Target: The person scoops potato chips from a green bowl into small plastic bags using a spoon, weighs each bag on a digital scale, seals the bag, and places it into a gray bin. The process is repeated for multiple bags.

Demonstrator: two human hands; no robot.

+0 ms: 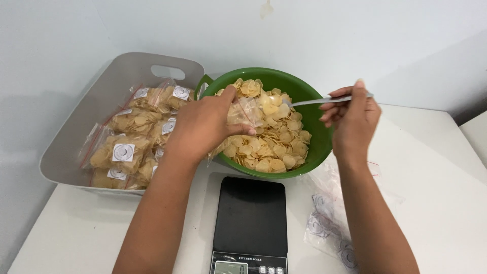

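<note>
Midway over a green bowl (314, 147) heaped with pale round chips (274, 139), I have both hands at work on a white table (431, 203). My left hand (203, 127) is closed around a small clear bag (244, 111), pinched between thumb and fingers with its mouth held open above the chips. My right hand (352, 119) grips the handle of a metal spoon (324, 100), fingers curled tight, the bowl of the spoon reaching toward the bag's opening. A black kitchen scale (251, 213) sits just in front of the green bowl, its platform bare. To the left, a grey tub (91, 111) holds sealed bags of chips (124, 152), each with a round white label; flat unfilled bags (329, 228) lie under my right forearm. In my judgement, doing this well means keeping the bag mouth wide and low over the green bowl, so strays fall back in, and tipping the spoon gently so the brittle chips do not break.
</note>
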